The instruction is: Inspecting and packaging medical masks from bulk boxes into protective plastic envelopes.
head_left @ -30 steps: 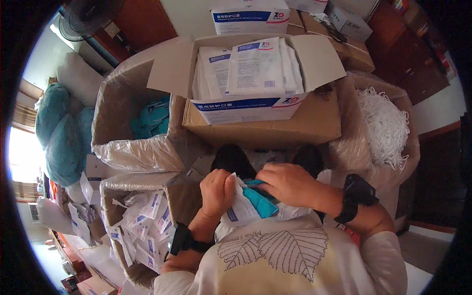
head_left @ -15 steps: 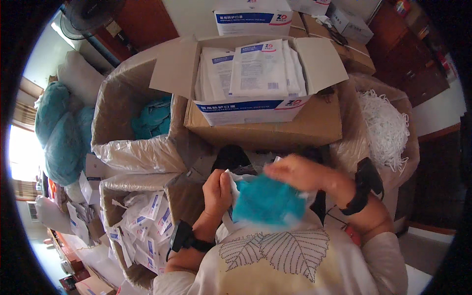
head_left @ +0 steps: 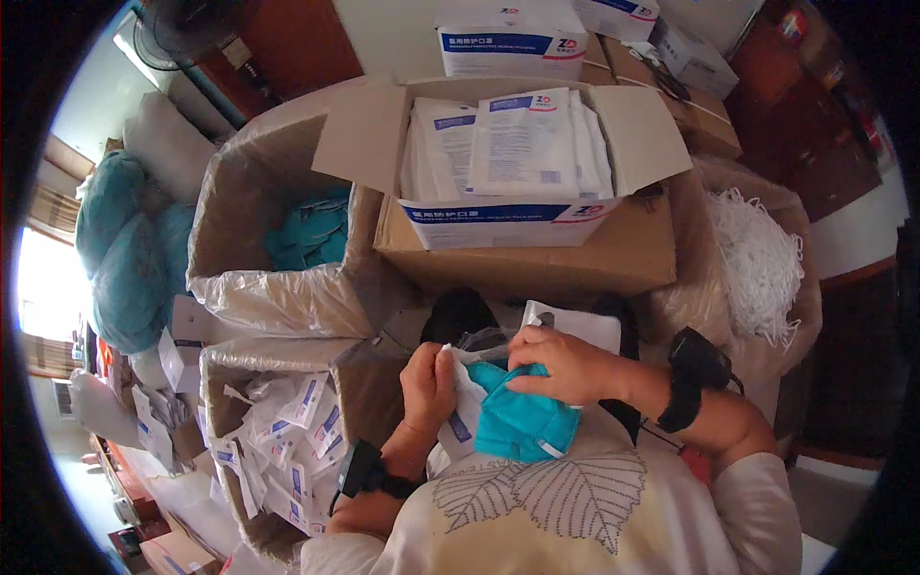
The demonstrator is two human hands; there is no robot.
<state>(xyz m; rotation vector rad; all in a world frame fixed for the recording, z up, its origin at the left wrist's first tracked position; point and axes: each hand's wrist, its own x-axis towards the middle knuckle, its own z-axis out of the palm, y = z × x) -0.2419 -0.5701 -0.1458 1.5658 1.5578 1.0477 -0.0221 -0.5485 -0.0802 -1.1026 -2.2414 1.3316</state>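
In front of my chest my right hand [head_left: 561, 369] grips a teal folded face mask [head_left: 522, 422] by its upper part, fingers closed. A short white strip shows at the mask's lower edge. My left hand [head_left: 427, 388] pinches the edge of a white packet [head_left: 463, 407] with a blue band, which lies partly behind the mask. Clear film from its opening stretches toward my right hand. Beyond my right hand, another white packet [head_left: 592, 326] rests over my lap.
Ahead, an open carton [head_left: 517, 230] of upright white packets stands on a brown box [head_left: 613, 264]. Lined cartons hold teal masks [head_left: 311, 230] at far left, torn packets [head_left: 287, 450] at near left, and white elastic loops [head_left: 757, 264] at right.
The mask, blurred by motion before, is now steadier, and my right fingers have moved down onto it. The white packet beyond my right hand shows more fully. The whole view has shifted slightly.
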